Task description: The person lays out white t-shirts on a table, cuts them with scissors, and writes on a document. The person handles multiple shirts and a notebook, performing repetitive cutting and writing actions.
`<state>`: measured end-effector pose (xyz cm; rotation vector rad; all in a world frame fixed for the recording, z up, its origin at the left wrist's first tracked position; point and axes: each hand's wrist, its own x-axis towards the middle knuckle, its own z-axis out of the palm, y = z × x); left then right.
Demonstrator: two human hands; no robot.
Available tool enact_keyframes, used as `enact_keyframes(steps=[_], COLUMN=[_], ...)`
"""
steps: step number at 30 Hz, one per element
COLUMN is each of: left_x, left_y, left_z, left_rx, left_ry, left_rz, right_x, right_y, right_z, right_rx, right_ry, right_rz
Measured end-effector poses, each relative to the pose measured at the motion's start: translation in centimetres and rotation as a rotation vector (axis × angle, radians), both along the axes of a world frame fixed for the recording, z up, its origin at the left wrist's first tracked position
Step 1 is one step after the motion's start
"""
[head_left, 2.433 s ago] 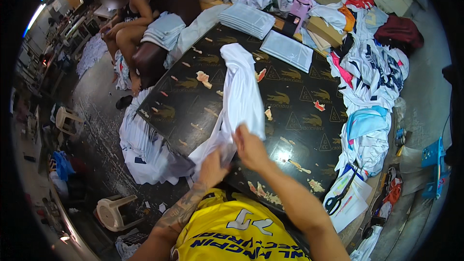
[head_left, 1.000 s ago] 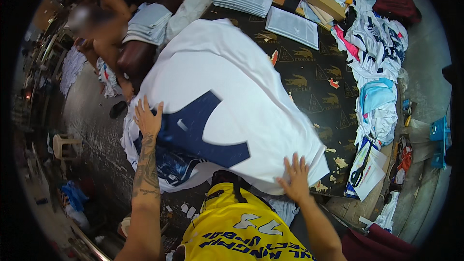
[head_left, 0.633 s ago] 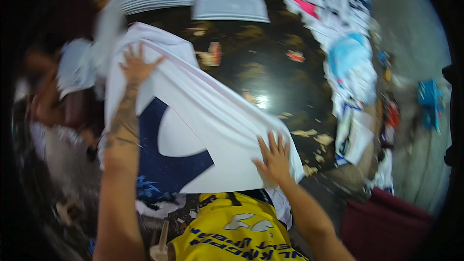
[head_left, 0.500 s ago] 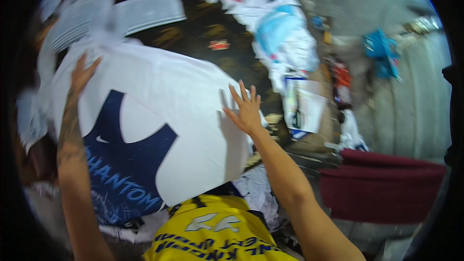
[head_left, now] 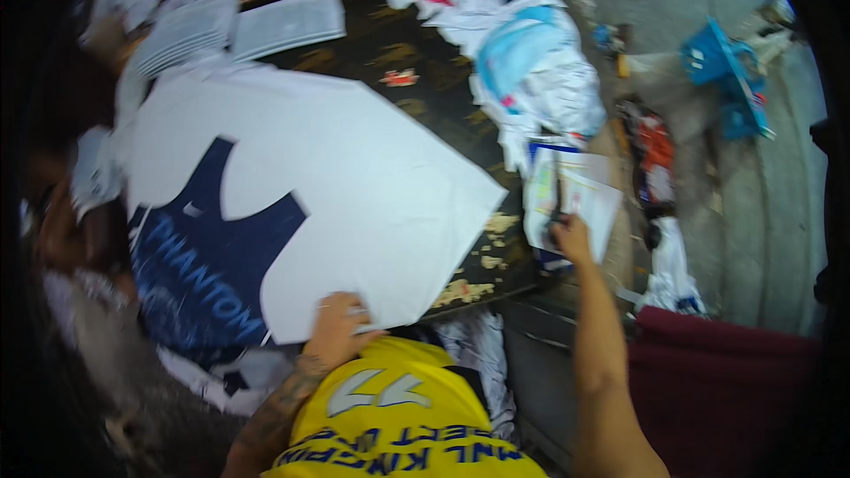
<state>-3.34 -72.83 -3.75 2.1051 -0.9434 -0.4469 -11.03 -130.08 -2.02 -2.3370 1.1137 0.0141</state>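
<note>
A large white fabric sheet (head_left: 372,186) lies spread over the dark, chipped board table (head_left: 412,88), printed with a navy sleeveless jersey shape (head_left: 190,257) with light-blue lettering. At its near edge my left hand (head_left: 341,326) is closed on the fabric, fingers curled. To the right my right hand (head_left: 569,235) grips the black scissors (head_left: 558,204), which lie over white papers (head_left: 593,212) and a blue-edged folder at the table's side.
Folded white bundles (head_left: 288,22) sit at the back. Piled garments (head_left: 540,71) line the table's right. Beyond are a blue plastic item (head_left: 717,66), orange-red items (head_left: 653,150) and maroon cloth (head_left: 717,372). A person's body shows dimly (head_left: 62,221) at far left.
My left hand has drawn back from the sheet's far part to its near edge. My right hand has moved right onto the scissors. The sheet now lies flatter, and the view has swung rightward.
</note>
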Motion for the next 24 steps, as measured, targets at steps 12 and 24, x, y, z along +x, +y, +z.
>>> enact_keyframes(steps=[12, 24], left_x=[-5.2, -4.1], left_y=[-4.2, -3.9], left_z=[3.7, 1.9], left_rx=[-0.001, 0.004], left_ry=[0.033, 0.079], left_rz=[0.405, 0.194], right_x=[-14.1, -2.4], right_y=[16.2, 23.7], right_z=[9.4, 5.4], right_rx=[0.753, 0.639], right_ry=[0.884, 0.558], right_rz=[0.622, 0.668])
